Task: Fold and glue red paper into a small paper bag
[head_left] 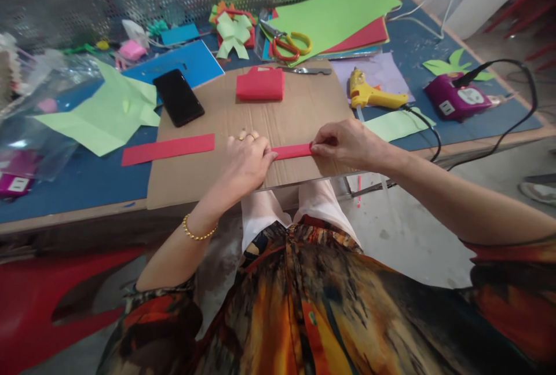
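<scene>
A narrow red paper strip [292,151] lies across the cardboard sheet [191,178] in front of me. My left hand [248,160] presses on its left end, thumb along the strip and fingers curled over it. At the right end, my right hand [345,144] pinches the strip between thumb and fingers. To the left, a wider flat red paper strip [169,149] lies partly on the cardboard. Beyond my hands sits a folded red paper piece [260,84]. What lies beneath my left palm is hidden.
A black phone [178,97] lies at left. Scissors [289,44] rest on green paper [334,10] at the back. At right are a yellow glue gun [376,94] and a purple power adapter [458,95] with a black cable. Cut green paper [108,109] lies left.
</scene>
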`<state>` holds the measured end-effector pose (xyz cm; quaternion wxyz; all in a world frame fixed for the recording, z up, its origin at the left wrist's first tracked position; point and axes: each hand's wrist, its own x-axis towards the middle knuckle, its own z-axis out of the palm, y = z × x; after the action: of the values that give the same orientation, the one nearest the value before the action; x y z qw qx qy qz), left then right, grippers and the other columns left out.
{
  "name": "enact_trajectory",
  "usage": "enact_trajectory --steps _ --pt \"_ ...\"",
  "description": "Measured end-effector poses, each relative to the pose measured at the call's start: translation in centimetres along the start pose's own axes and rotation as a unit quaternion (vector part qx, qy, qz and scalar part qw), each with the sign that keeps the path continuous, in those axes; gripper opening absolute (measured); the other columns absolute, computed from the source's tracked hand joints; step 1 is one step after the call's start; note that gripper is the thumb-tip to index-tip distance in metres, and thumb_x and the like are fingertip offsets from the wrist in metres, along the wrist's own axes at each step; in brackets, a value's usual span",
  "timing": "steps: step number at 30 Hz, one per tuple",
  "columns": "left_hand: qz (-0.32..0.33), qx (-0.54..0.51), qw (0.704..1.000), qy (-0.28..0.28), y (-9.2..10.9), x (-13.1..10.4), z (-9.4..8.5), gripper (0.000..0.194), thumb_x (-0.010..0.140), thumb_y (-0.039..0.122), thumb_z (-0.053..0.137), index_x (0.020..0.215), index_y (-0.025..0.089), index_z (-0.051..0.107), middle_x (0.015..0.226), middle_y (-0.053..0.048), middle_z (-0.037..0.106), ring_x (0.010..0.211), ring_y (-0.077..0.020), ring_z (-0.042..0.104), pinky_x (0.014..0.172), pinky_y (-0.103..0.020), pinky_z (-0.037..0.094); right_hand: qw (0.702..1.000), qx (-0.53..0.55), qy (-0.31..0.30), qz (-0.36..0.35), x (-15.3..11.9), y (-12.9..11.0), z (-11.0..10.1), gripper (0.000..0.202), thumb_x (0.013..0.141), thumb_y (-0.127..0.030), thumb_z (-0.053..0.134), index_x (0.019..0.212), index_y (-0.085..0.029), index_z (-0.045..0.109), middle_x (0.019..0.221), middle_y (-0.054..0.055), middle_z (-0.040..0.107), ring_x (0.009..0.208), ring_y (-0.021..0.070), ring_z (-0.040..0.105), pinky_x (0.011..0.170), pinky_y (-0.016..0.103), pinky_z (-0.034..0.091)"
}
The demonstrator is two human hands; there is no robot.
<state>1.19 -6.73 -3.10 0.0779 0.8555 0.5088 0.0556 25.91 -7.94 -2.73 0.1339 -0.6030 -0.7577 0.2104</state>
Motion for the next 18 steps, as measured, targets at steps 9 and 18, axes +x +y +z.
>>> enact_trajectory --steps 9,18 --pt "-0.010 0.002 0.999 -0.053 0.3 0.6 -1.3 0.017 0.105 0.027 0.061 0.090 0.019 0.065 0.110 -0.012 0.073 0.114 -0.0319 0.063 0.100 -0.047 0.043 0.999 0.011 -0.015 0.028 -0.5 -0.8 -0.5 0.013 0.089 -0.024 0.069 0.086 -0.017 0.080 0.078 0.005 0.075 0.069 0.0171 0.061 0.068 0.032 0.043" --pt "0.002 0.001 0.999 -0.036 0.7 0.4 -1.5 0.030 0.106 0.038 0.066 0.082 0.021 0.061 0.103 -0.011 0.071 0.111 -0.0324 0.062 0.095 -0.045 0.043 0.999 -0.028 -0.025 -0.001 -0.7 -1.1 -0.5 0.018 0.092 -0.022 0.060 0.087 -0.016 0.076 0.082 0.008 0.073 0.073 0.0194 0.062 0.069 0.033 0.043"
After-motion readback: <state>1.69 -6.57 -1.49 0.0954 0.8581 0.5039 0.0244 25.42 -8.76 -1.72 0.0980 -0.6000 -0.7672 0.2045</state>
